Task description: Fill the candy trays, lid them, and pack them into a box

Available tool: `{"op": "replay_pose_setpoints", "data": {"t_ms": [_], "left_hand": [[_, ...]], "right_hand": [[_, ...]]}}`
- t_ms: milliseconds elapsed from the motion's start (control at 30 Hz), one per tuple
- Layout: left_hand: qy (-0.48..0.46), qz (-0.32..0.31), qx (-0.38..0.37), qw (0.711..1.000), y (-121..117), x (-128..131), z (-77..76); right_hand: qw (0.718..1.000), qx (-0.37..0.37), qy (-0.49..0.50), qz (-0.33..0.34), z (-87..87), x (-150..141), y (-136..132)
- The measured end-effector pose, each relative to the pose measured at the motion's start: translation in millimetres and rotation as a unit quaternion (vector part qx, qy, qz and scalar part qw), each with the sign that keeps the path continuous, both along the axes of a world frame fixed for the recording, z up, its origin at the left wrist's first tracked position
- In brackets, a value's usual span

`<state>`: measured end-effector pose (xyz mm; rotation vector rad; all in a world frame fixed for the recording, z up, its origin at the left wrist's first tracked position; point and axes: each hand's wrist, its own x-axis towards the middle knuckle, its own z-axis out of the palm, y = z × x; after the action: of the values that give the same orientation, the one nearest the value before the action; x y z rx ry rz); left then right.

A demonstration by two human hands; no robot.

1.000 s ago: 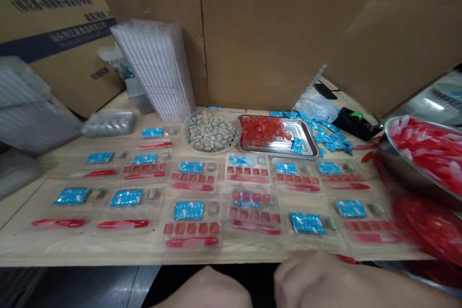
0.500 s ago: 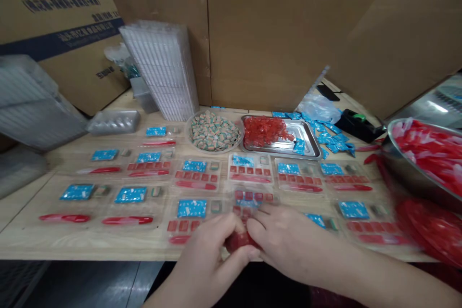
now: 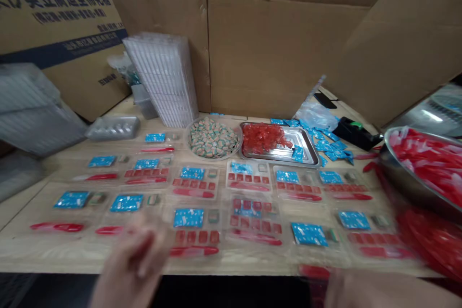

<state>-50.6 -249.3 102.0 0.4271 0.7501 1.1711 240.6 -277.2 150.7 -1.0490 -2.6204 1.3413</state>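
My left hand, blurred by motion, is over the front left of the table with its fingers curled together. What it may hold cannot be made out. Near it are a clear tray with a blue sachet and another holding a row of red squares above a slim red packet. Only part of my right hand shows at the bottom edge, its fingers hidden. Beside it, a red packet lies at the table's front edge, below a tray with a blue sachet.
Rows of filled clear trays cover the table. Behind them stand a bowl of small wrapped pieces, a metal tray with red pieces, and scattered blue sachets. A steel bowl is at right, stacked plastic trays at back left.
My hands were out of the trays at first, then met at the front middle around something red. They have since parted: the left went left, the right moved down and right.
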Motion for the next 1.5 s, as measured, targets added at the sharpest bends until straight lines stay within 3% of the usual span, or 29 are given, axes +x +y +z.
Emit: {"op": "replay_pose_setpoints", "data": {"t_ms": [33, 67, 167, 267, 367, 467, 533, 567, 633, 767, 867, 967, 1033, 1233, 1367, 1500], "left_hand": [[0.017, 0.061, 0.011, 0.998, 8, -8, 0.2], [0.038, 0.064, 0.01, 0.997, 14, -10, -0.6], [0.071, -0.012, -0.007, 0.997, 24, 10, -8.9], [0.029, -0.051, -0.014, 0.998, 24, 45, -21.4], [0.048, -0.04, 0.002, 0.998, 22, 61, -32.3], [0.117, -0.043, 0.019, 0.992, 21, 61, -40.0], [0.174, -0.053, 0.05, 0.982, 21, 61, -44.0], [0.207, -0.057, 0.077, 0.974, 20, 62, -45.8], [0.285, -0.052, 0.147, 0.946, 19, 63, -49.6], [0.451, -0.047, 0.276, 0.848, 6, 60, -59.6], [0.567, -0.057, 0.352, 0.743, -9, 53, -70.2], [0.627, -0.105, 0.421, 0.647, -21, 52, -80.9], [0.634, -0.143, 0.455, 0.609, -23, 54, -86.2], [0.644, -0.172, 0.482, 0.569, -11, 57, -90.6], [0.646, -0.176, 0.493, 0.556, -9, 57, -91.4], [0.673, -0.16, 0.474, 0.545, -6, 58, -92.7]], "right_hand": [[0.996, 0.021, -0.025, -0.084, -6.4, 13, 9], [0.976, 0.078, -0.055, -0.197, -15.6, 26, 22], [0.867, 0.222, -0.166, -0.413, -55.3, 62, 86], [0.825, 0.246, -0.191, -0.472, -88.9, 84, 143], [0.824, 0.269, -0.175, -0.466, -92.0, 76, 155], [0.87, 0.28, -0.037, -0.405, -71.9, 32, 120], [0.924, 0.206, 0.074, -0.314, -57.9, -8, 86], [0.937, 0.161, 0.099, -0.293, -53.4, -26, 70], [0.934, 0.1, 0.15, -0.307, -51.5, -55, 48], [0.913, 0.06, 0.183, -0.361, -70.9, -65, 38], [0.911, 0.153, 0.106, -0.367, -87.4, -46, 47], [0.918, 0.239, 0.008, -0.317, -94.0, -37, 62], [0.93, 0.258, -0.026, -0.262, -93.2, -44, 71], [0.937, 0.294, -0.15, -0.114, -84.1, -86, 85], [0.937, 0.283, -0.156, -0.132, -81.6, -92, 84], [0.94, 0.273, -0.112, -0.17, -85.3, -67, 82]]}}
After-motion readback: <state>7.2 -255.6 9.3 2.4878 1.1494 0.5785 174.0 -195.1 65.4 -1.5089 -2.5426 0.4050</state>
